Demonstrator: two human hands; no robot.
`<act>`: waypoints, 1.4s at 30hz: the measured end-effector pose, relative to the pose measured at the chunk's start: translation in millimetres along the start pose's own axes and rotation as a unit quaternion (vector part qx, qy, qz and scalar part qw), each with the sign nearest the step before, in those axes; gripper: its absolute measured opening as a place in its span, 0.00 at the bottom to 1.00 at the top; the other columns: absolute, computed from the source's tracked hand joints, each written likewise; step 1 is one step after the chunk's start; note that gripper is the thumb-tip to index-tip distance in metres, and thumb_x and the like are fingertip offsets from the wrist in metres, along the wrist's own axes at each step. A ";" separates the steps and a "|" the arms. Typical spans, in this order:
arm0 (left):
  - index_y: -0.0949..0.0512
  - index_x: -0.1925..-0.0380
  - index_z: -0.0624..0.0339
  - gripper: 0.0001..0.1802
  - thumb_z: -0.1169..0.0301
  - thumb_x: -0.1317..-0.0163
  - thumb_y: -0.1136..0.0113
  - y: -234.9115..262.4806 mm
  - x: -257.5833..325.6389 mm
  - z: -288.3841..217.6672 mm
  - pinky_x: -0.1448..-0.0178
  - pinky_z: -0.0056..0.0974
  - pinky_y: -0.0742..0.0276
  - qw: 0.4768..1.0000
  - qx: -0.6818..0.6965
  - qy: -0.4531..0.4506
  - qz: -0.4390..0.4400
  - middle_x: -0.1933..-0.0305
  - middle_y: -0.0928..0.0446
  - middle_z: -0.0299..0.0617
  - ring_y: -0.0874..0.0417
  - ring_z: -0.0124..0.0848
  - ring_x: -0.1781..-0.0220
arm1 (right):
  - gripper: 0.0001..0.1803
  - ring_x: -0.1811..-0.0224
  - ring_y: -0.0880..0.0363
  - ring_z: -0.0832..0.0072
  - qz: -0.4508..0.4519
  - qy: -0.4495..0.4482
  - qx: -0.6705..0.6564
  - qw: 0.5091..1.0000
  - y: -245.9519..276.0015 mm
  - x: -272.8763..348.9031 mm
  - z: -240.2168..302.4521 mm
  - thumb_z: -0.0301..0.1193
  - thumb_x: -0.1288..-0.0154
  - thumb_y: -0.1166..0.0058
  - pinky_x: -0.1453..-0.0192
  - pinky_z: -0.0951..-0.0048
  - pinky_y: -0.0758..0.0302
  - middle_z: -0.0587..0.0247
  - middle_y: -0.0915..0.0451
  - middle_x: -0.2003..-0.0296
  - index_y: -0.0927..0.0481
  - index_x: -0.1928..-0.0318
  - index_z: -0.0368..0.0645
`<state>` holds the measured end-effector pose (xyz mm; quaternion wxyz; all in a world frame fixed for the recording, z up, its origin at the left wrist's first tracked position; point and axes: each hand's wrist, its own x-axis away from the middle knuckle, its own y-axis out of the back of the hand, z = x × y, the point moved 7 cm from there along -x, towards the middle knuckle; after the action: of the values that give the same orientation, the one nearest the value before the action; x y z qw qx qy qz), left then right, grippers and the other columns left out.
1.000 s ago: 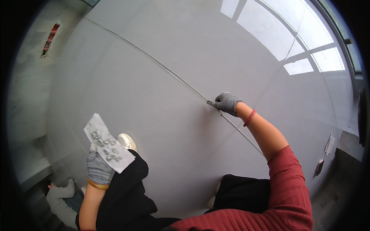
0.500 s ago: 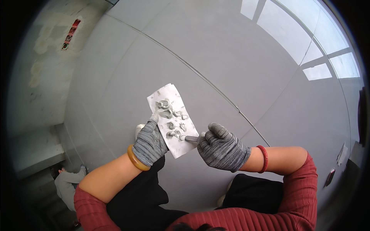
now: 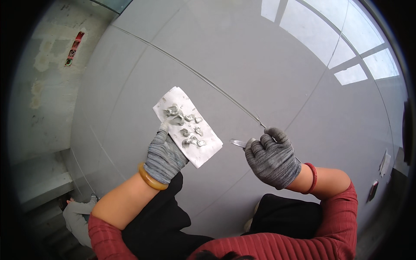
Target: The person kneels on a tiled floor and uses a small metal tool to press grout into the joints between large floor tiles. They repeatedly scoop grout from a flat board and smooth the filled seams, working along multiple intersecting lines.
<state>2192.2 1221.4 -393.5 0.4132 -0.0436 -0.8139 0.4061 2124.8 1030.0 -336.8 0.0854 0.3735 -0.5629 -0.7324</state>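
A folded piece of white paper point(image 3: 210, 142) lies across my left hand point(image 3: 164, 157), gripped at its lower left edge with the thumb on top. Several blobs of grey paste point(image 3: 177, 120) dot its upper face. My right hand point(image 3: 274, 159) is closed on a small metal spatula point(image 3: 238, 143), whose rounded blade sticks out to the left, apart from the paper. The rest of the spatula is hidden in the fist. Just beyond my right fingers runs a joint point(image 3: 195, 74) between large glossy grey floor tiles point(image 3: 242, 52). Both hands wear grey knitted gloves.
A bare plaster wall on the left has a row of red socket boxes point(image 3: 74, 48). Below it is a ledge point(image 3: 47, 184), and a person in grey point(image 3: 79, 219) is at the lower left. A dark red object point(image 3: 373, 190) and a white scrap point(image 3: 384, 163) are at the right.
The spatula has come off the paper, and my right hand has moved right and slightly away from me. The paper and my left hand have shifted a little left and up.
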 end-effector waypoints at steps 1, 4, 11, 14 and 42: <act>0.45 0.31 0.54 0.30 0.53 0.29 0.62 0.7 -1.2 2.7 0.26 0.55 0.48 1.000 0.008 0.004 0.001 0.30 0.43 0.46 0.42 0.45 0.29 | 0.08 0.72 0.26 0.65 -0.051 0.027 0.025 0.998 6.5 -3.2 8.8 0.27 0.66 0.46 0.53 0.58 0.27 0.60 0.28 0.80 0.23 0.78 0.38; 0.45 0.31 0.54 0.29 0.55 0.28 0.63 0.1 -4.2 7.5 0.26 0.55 0.49 1.000 0.012 -0.001 0.003 0.29 0.43 0.46 0.42 0.44 0.28 | 0.05 0.73 0.27 0.65 -0.013 0.139 0.111 0.984 -18.2 -8.8 41.3 0.28 0.63 0.45 0.56 0.59 0.26 0.63 0.30 0.82 0.25 0.82 0.40; 0.44 0.32 0.54 0.27 0.57 0.27 0.62 6.8 0.0 -11.8 0.27 0.55 0.47 0.997 -0.003 -0.054 -0.046 0.30 0.42 0.47 0.40 0.44 0.30 | 0.05 0.66 0.22 0.65 0.117 0.054 -0.117 0.985 -81.4 17.1 0.3 0.31 0.54 0.43 0.49 0.61 0.27 0.61 0.25 0.78 0.22 0.79 0.43; 0.43 0.32 0.53 0.28 0.56 0.28 0.61 19.3 4.1 -20.6 0.27 0.55 0.48 0.998 0.015 -0.043 -0.051 0.30 0.41 0.45 0.40 0.44 0.30 | 0.16 0.75 0.24 0.59 0.279 -0.250 -0.298 0.878 -146.8 33.1 -103.8 0.40 0.36 0.47 0.63 0.61 0.26 0.56 0.23 0.80 0.20 0.73 0.41; 0.46 0.30 0.50 0.30 0.52 0.28 0.64 41.6 -6.8 -32.1 0.25 0.54 0.55 0.998 0.031 -0.016 -0.052 0.27 0.47 0.43 0.45 0.43 0.27 | 0.27 0.66 0.20 0.55 0.526 -0.373 -0.230 0.729 -242.2 75.9 -166.0 0.52 0.38 0.52 0.55 0.58 0.24 0.49 0.18 0.70 0.16 0.69 0.38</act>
<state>2208.4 1266.4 -416.3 0.4218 0.0181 -0.8086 0.4098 2249.5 947.5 -600.6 0.3238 -0.3167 -0.4699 -0.7577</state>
